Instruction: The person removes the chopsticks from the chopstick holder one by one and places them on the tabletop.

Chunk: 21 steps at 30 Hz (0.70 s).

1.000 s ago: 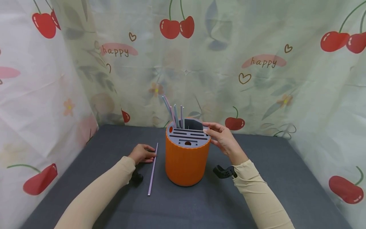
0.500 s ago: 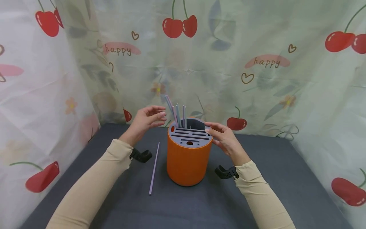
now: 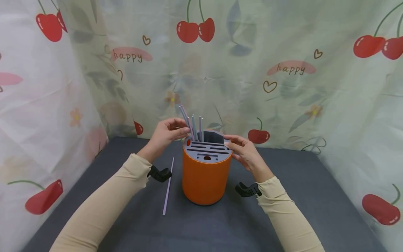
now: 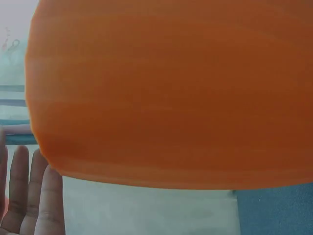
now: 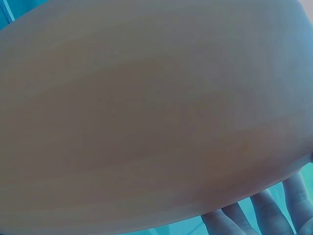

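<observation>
An orange round utensil holder (image 3: 205, 178) with a grey slotted top (image 3: 207, 148) stands upright on the table. Several pastel metallic chopsticks (image 3: 193, 127) rise from its back left opening. My left hand (image 3: 165, 134) is at that side, its thumb and fingertips right at the leftmost chopsticks. In the left wrist view its fingers (image 4: 49, 200) look mostly straight beside the orange wall. With my right hand (image 3: 247, 152) I grip the holder's right rim, thumb on top and fingers around the outside. A single purple chopstick (image 3: 168, 189) lies on the table left of the holder.
The dark grey table (image 3: 252, 227) runs back to a cherry-print curtain (image 3: 220, 80), which also hangs along both sides. A black wrist camera (image 3: 160, 174) on my left arm overlaps the lying chopstick's upper part in the head view.
My left hand has left the purple chopstick on the table, risen, and moved right to the chopsticks in the holder. My right hand keeps its place on the rim.
</observation>
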{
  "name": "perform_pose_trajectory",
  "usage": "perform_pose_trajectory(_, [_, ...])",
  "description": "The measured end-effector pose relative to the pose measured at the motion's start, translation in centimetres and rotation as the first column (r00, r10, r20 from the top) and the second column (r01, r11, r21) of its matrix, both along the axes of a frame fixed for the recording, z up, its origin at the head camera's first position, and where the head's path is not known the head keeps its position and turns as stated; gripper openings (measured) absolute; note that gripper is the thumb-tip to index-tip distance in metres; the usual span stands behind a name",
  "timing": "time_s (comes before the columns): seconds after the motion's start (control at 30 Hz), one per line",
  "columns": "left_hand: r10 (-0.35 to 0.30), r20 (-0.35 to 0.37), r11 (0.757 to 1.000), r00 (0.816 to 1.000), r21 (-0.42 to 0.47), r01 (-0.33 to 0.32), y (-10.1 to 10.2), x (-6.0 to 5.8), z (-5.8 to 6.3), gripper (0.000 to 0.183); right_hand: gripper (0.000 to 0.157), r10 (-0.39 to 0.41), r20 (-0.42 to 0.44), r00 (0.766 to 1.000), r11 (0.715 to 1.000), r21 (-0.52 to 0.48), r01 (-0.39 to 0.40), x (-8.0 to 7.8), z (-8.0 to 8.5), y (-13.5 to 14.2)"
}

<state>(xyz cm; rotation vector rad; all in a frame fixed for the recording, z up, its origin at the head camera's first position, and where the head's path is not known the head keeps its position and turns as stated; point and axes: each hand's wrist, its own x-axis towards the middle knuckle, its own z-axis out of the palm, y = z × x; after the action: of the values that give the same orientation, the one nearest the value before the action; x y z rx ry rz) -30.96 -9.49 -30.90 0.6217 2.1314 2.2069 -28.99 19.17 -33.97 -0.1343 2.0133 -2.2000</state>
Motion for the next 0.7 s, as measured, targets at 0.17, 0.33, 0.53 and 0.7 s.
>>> perform_pose_trajectory(0.17, [0.000,-0.002,1.000,1.000,0.005,0.000,0.4,0.0,-0.2,0.012,0.030,-0.001,0.006,1.000,1.000,-0.005,0.001,0.0,0.0,0.0])
perform_pose_trajectory(0.33, [0.006,-0.005,1.000,1.000,0.013,-0.006,0.7,-0.1,-0.2,0.010,0.030,-0.001,-0.001,1.000,1.000,-0.003,0.001,0.1,0.0,0.1])
perform_pose_trajectory(0.53, [0.043,-0.035,0.996,0.998,0.080,-0.040,0.9,0.0,0.5,0.008,0.028,0.001,-0.005,1.000,1.000,-0.008,-0.001,0.0,0.0,0.1])
perform_pose_trajectory(0.7, [0.083,-0.180,0.969,0.980,0.245,-0.037,0.3,0.0,3.5,0.017,0.029,0.005,-0.004,1.000,1.000,-0.008,-0.005,0.0,-0.1,0.1])
